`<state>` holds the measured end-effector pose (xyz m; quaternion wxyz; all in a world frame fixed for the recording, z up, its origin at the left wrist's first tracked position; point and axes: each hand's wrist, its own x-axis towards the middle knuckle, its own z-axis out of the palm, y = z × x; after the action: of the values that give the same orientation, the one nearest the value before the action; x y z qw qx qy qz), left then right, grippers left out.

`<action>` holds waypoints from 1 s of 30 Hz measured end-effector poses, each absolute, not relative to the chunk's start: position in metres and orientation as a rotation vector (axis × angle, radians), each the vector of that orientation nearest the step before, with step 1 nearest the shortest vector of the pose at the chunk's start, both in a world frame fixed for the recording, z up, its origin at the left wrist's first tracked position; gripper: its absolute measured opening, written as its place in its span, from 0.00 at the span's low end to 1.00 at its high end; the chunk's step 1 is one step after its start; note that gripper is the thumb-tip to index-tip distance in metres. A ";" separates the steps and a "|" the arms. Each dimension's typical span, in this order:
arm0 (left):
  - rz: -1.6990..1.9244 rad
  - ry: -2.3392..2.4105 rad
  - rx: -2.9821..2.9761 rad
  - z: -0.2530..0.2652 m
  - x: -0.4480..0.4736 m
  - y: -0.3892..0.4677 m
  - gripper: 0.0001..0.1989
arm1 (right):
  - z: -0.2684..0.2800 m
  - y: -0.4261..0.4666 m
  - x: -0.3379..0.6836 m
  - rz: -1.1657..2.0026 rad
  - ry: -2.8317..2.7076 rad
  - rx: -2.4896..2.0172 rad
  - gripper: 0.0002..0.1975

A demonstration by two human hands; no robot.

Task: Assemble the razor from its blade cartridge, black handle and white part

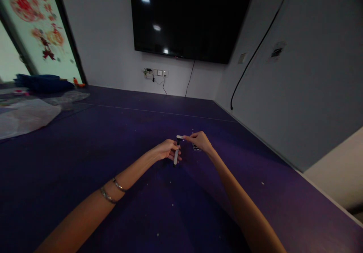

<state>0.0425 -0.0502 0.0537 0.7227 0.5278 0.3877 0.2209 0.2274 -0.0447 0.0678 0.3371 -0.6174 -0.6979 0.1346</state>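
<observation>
My left hand [169,149] is closed around a slim T-shaped razor [176,157] with a pale grey handle and black ends. The razor stands nearly upright, its head at the top. A white piece [179,137], perhaps a head cover, sits across that top end. The fingertips of my right hand [200,141] pinch the right end of this white piece. Just below my right hand lies a small dark and silvery item [196,147], partly hidden and too small to name.
Small white bits [262,183] are scattered over the purple floor [127,207]. Clear plastic sheeting [31,115] and a dark blue cloth heap [42,83] lie at the left. A television [190,18] hangs on the far wall, above sockets [159,72]. A black cable [255,52] runs down the right wall.
</observation>
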 end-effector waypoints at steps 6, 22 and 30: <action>0.512 0.833 1.180 0.057 0.042 -0.052 0.05 | 0.068 -0.042 0.238 0.326 -1.722 -1.613 0.27; 0.681 0.746 1.314 0.080 0.026 -0.044 0.06 | 0.082 -0.055 0.255 0.194 -1.809 -1.829 0.21; 0.664 0.739 1.368 0.076 0.029 -0.044 0.06 | 0.047 -0.067 0.223 -0.013 -2.023 -2.173 0.20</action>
<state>0.0293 -0.0441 0.0760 0.6633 0.6054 0.3272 0.2940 0.2230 -0.0668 0.0475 0.0864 -0.7291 -0.6789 -0.0045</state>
